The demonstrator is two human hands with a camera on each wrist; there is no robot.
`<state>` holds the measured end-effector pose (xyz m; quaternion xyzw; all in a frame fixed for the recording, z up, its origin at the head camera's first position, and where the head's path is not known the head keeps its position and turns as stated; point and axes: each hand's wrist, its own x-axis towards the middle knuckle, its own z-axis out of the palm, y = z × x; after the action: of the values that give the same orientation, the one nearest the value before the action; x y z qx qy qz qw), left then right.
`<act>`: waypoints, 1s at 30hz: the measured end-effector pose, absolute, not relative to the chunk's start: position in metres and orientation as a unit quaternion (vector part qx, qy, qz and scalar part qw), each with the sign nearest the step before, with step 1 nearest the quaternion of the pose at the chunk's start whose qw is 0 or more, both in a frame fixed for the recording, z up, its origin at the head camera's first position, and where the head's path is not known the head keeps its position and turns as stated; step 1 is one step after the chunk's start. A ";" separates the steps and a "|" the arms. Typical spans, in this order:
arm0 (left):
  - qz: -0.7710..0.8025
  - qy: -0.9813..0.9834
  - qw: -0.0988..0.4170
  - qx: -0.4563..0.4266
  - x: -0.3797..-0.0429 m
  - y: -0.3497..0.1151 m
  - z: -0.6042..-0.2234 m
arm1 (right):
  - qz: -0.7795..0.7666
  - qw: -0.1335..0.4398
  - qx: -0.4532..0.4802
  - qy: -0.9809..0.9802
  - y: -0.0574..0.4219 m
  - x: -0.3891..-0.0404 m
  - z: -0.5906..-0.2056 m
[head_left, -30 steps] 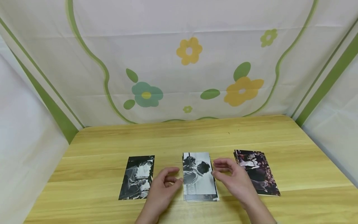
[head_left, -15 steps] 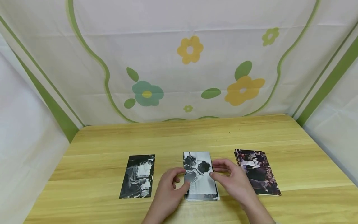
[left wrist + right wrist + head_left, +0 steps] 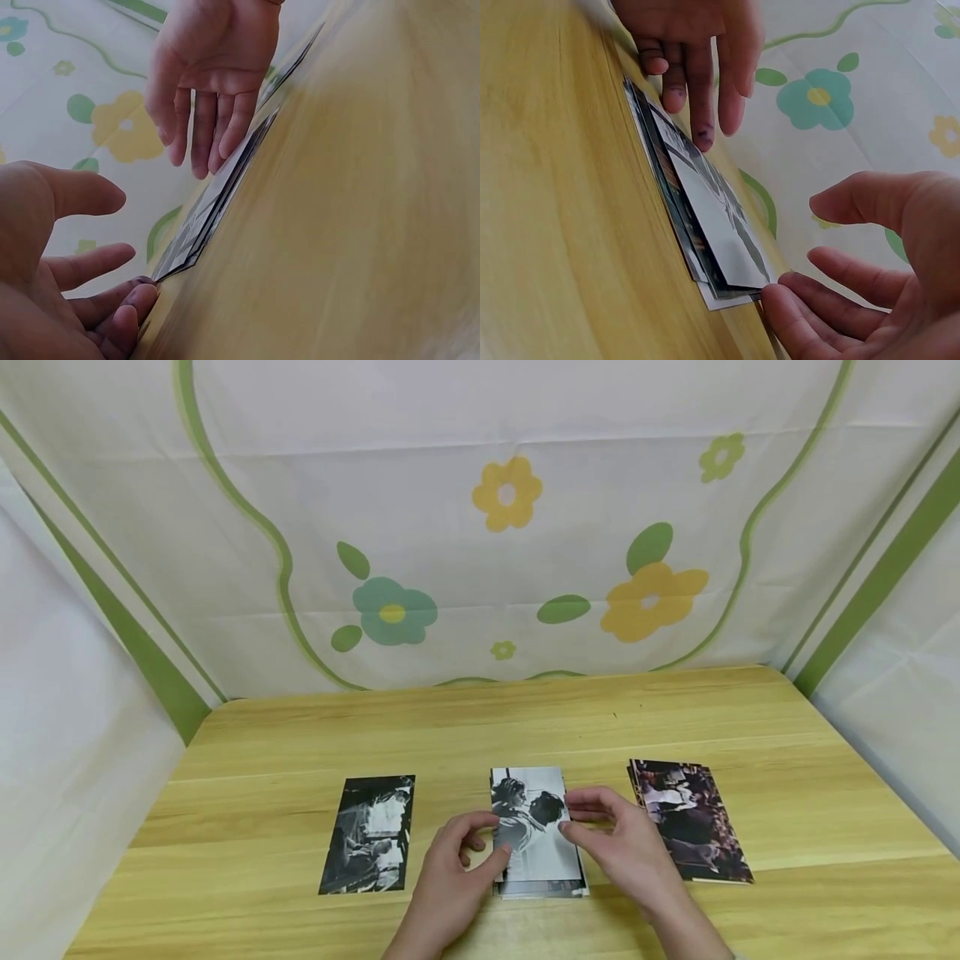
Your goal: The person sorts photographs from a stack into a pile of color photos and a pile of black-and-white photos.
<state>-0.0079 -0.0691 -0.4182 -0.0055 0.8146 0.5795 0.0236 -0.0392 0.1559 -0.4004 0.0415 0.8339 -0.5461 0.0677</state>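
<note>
A stack of photo prints (image 3: 538, 856) lies at the middle of the table, topped by a black-and-white picture of two people. Its layers are slightly out of line, with lower prints showing at the near edge. My left hand (image 3: 459, 872) is at the stack's left side; in the left wrist view its lower fingers (image 3: 105, 306) touch the edge while the thumb stays raised. On the opposite side, my right hand (image 3: 626, 843) has its fingertips (image 3: 776, 300) against the right edge, thumb off the prints. Neither hand grips the stack.
A single dark black-and-white photo (image 3: 367, 835) lies to the left. On the right, another stack of photos (image 3: 697, 827) has a dark colour picture on top and sits slightly askew. Behind the wooden table (image 3: 480, 718) hangs a white flowered cloth (image 3: 450, 527), with white cloth at both sides.
My left hand has moved right, from beside the middle stack up to its left edge. My right hand has shifted slightly left against the other edge. The outer photos lie unmoved.
</note>
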 end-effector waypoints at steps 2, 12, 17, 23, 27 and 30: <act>0.584 0.811 0.032 -0.012 -0.008 -0.069 -0.417 | -0.546 0.067 0.041 0.834 0.156 -0.039 -0.400; 0.617 0.786 0.016 -0.040 -0.007 -0.064 -0.414 | -0.544 0.068 0.044 0.835 0.155 -0.039 -0.399; 0.626 0.778 0.000 -0.048 -0.006 -0.063 -0.415 | -0.544 0.068 0.042 0.835 0.155 -0.039 -0.398; 0.614 0.788 -0.006 -0.054 -0.005 -0.064 -0.418 | -0.545 0.072 0.042 0.834 0.155 -0.038 -0.398; 0.606 0.794 -0.006 -0.051 -0.005 -0.064 -0.419 | -0.543 0.075 0.042 0.835 0.154 -0.037 -0.398; 0.611 0.790 -0.005 -0.049 -0.005 -0.063 -0.419 | -0.542 0.076 0.040 0.836 0.154 -0.037 -0.398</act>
<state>-0.0052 -0.0634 -0.4187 -0.0492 0.7901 0.6110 -0.0047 -0.0367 0.1536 -0.3982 0.0402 0.8358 -0.5422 0.0759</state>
